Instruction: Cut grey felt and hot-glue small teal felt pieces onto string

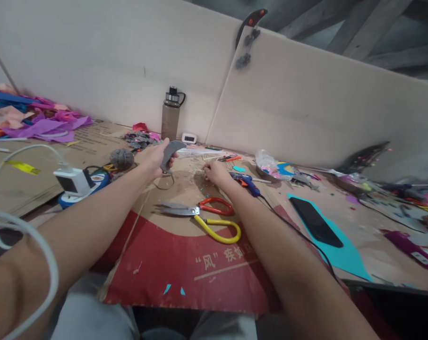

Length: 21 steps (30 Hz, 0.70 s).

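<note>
My left hand (pixel 156 158) is closed around a curved grey felt piece (pixel 171 152), held just above the cardboard sheet (pixel 185 264). A thin thread loop hangs under it. My right hand (pixel 216 173) rests fingers-down on the cardboard, fingertips pinched together on scraps too small to name. Red-and-yellow-handled scissors (pixel 203 215) lie shut between my forearms. A blue glue gun (pixel 247 182) lies just right of my right hand, its black cord running back along my right arm.
A brown water bottle (pixel 170 115) stands at the back wall beside a small white timer (pixel 189 138). A grey yarn ball (pixel 122 158) and white charger (pixel 72 180) sit left. A black phone (pixel 315 222) lies on teal paper (pixel 345 257). Coloured paper scraps pile far left and right.
</note>
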Each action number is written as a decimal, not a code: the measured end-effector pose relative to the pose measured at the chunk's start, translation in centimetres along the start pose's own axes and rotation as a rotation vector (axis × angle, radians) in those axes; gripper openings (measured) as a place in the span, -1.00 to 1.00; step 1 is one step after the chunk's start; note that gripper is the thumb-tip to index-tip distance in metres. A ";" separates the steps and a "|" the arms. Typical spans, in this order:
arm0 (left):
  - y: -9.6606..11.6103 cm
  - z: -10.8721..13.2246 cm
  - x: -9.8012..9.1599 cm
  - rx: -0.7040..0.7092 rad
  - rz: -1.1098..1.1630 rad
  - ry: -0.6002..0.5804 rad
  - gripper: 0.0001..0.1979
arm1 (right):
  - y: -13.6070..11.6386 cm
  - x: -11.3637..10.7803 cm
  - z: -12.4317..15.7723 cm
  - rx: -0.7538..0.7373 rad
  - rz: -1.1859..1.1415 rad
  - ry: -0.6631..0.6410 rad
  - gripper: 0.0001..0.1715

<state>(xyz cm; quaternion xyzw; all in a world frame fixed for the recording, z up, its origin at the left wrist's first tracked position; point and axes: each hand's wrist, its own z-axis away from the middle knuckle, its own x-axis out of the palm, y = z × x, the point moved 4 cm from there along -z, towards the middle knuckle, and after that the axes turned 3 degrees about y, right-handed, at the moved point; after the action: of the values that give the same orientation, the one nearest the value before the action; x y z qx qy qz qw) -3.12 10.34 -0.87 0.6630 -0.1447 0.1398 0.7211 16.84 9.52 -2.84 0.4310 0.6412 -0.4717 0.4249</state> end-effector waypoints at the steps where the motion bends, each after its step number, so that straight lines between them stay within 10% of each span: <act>1: 0.0 0.0 0.0 -0.006 0.004 0.000 -0.66 | -0.3 0.0 0.1 -0.010 0.008 0.003 -0.67; 21: -0.2 0.0 0.1 -0.010 -0.009 0.001 -0.65 | -1.5 0.9 -0.6 -0.050 0.075 0.040 -0.74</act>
<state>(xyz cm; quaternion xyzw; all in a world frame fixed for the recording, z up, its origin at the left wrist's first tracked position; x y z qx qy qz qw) -2.97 10.34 -1.01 0.6598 -0.1421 0.1360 0.7252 15.10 9.97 -3.19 0.4533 0.6445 -0.4306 0.4400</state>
